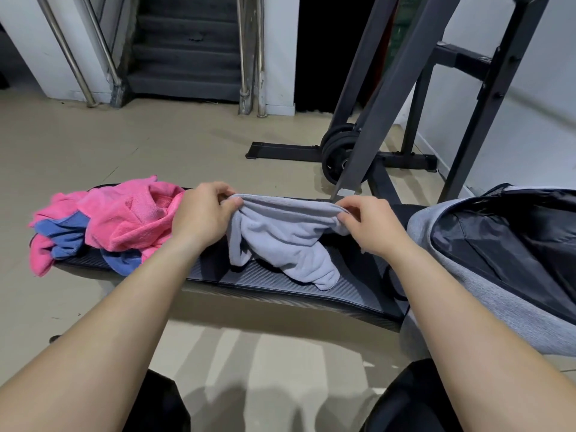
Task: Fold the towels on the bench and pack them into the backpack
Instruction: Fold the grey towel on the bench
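Floor (156, 145) was beige, evenly lit, w/ faint scuffs. Dark grey stairs (187, 57) rose at back centre, steel handrails (69, 57) on both sides. White walls (31, 57) L & R. Dark doorway (314, 51) sat just right of stairs. Black steel rack (402, 88) stood at right, weight plates (336, 154) stacked at its base.
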Action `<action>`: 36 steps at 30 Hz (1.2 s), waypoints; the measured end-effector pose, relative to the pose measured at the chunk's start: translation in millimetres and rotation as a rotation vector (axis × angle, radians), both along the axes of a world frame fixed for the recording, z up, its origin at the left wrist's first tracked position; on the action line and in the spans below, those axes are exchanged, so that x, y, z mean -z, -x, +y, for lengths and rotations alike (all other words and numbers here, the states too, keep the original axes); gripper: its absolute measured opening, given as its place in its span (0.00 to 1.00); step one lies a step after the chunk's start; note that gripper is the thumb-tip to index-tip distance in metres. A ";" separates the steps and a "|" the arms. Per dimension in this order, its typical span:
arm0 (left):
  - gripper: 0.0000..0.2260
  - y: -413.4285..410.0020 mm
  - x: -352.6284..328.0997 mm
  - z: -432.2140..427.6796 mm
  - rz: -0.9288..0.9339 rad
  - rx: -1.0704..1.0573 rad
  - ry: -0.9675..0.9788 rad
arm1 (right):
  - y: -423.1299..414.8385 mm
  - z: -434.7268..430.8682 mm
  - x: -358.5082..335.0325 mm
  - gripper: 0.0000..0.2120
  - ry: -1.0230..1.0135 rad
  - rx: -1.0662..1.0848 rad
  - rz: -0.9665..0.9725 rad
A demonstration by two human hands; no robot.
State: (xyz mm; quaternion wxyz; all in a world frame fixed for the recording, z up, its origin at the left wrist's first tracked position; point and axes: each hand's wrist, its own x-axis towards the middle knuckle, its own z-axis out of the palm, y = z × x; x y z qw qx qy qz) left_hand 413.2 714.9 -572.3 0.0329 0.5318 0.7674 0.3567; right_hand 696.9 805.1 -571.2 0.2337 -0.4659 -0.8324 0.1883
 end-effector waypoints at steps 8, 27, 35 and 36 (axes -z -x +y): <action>0.05 3.2 5.4 -6.2 -0.018 -0.040 0.157 | -17.9 14.3 9.5 0.05 0.108 0.230 -0.024; 0.17 -79.0 -2.4 -18.4 -0.338 0.440 0.309 | 23.8 -22.6 -1.8 0.03 0.398 -0.023 0.159; 0.04 -80.4 10.5 -13.1 -0.102 0.432 0.180 | 22.7 -25.7 -5.2 0.17 0.630 -0.084 0.338; 0.03 -81.2 11.8 -11.5 -0.069 0.424 0.139 | 22.0 -27.0 -6.0 0.18 0.640 -0.099 0.347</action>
